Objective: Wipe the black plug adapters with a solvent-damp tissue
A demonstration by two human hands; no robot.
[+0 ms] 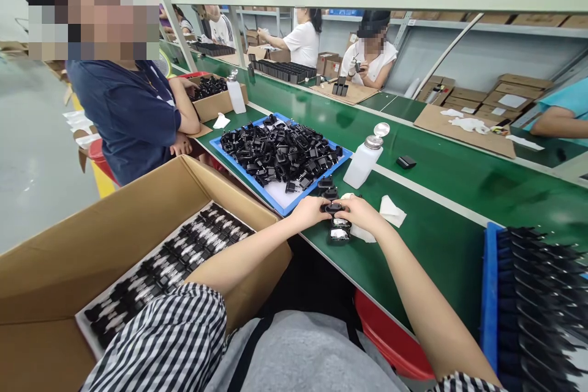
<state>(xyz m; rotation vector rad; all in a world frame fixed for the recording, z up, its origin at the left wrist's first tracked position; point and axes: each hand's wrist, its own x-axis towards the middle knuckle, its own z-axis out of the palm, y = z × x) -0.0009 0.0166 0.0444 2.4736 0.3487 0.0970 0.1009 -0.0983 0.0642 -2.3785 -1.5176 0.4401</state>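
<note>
The left hand (309, 212) and right hand (362, 214) of a worker pinch a small black piece (334, 209) from opposite ends, over the green bench (441, 269) just right of the near corner of the blue tray (282, 208). Light, equal pressure from both sides would likely keep it steady without nudging the white-lined pieces (340, 234) also right of the tray. Right of that tray stands a white bottle (362, 164), with crumpled paper (392, 211) lying farther right.

Right of the right grip (361, 214), past a white tissue (392, 211), open counter (443, 251) leaves passage up to the blue-sided tray (489, 300). Beyond the right grip stands a bottle (361, 166); the heaped tray (282, 209) bars forward-left, the carton (220, 193) left.
</note>
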